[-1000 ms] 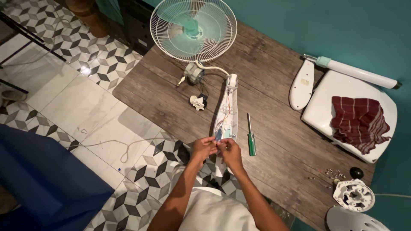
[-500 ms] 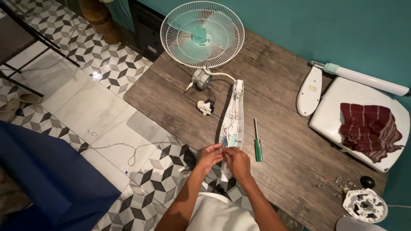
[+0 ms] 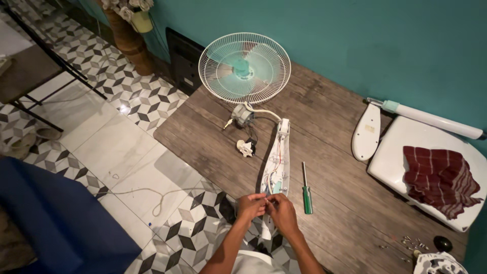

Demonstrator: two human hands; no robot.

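White fan stem housing [image 3: 278,157] runs lengthwise away from both hands [image 3: 269,209], each grip pinching wiring at its near end.

Off to the side there's a green screwdriver [image 3: 307,192], a red cloth [image 3: 439,179] on the white base [image 3: 401,152], loose screws [image 3: 412,242], a vase [image 3: 129,35].

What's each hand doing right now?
Left hand: closed, pinching something small at the fan housing.
Right hand: closed beside it; contents cannot be told.
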